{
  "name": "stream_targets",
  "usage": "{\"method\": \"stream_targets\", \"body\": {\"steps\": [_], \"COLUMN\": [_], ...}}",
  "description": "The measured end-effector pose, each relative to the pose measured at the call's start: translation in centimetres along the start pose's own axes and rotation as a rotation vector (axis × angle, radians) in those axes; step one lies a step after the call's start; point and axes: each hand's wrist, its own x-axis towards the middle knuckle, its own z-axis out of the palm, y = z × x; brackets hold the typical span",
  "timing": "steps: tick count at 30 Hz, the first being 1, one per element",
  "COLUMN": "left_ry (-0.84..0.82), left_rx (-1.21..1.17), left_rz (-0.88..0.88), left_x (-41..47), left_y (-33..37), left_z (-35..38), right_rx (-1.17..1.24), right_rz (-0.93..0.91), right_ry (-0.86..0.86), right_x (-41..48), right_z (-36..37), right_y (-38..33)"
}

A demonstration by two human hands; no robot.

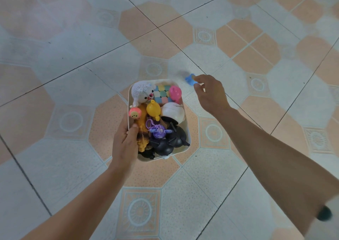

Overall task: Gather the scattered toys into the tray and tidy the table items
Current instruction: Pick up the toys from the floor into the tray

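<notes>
Blue toy (190, 79) in right hand (210, 94) (tray (181, 150) alongside)

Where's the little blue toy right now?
In the head view, the blue toy is pinched by the right hand, just right of the tray at its far corner, above the floor.

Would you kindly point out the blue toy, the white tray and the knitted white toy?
blue toy (190, 79), head view, its middle.
white tray (180, 150), head view, near corner wall.
knitted white toy (142, 91), head view, its body.
</notes>
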Motion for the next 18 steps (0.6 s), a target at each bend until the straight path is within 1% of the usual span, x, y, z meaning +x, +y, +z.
{"method": "stream_targets", "body": {"steps": [2, 6, 9, 12, 15, 18], "left_ry": [0.017, 0.032, 0.029, 0.028, 0.019, 0.029], "left_rx": [-0.002, -0.013, -0.005, 0.005, -0.01, 0.002], "left_rz": [-0.006, -0.012, -0.008, -0.015, -0.022, -0.022], "left_x": [0.6, 1.5, 1.8, 2.0, 2.1, 2.1], "left_y": [-0.1, -0.2, 0.0, 0.0, 0.0, 0.0], "left_z": [0.3, 0.8, 1.3, 1.7, 1.9, 2.1], "right_rx": [-0.123, -0.353, -0.453, -0.476, -0.45, -0.261], "right_rz": [0.014, -0.027, 0.002, 0.004, -0.028, -0.015], "right_ry": [-0.07, -0.165, -0.237, -0.246, -0.19, -0.101], "right_x": [1.5, 3.9, 5.2, 5.5, 5.4, 5.1], "right_z": [0.7, 2.2, 3.3, 4.2, 4.5, 3.7], "right_y": [1.0, 1.7, 1.9, 2.3, 2.6, 2.6]}}
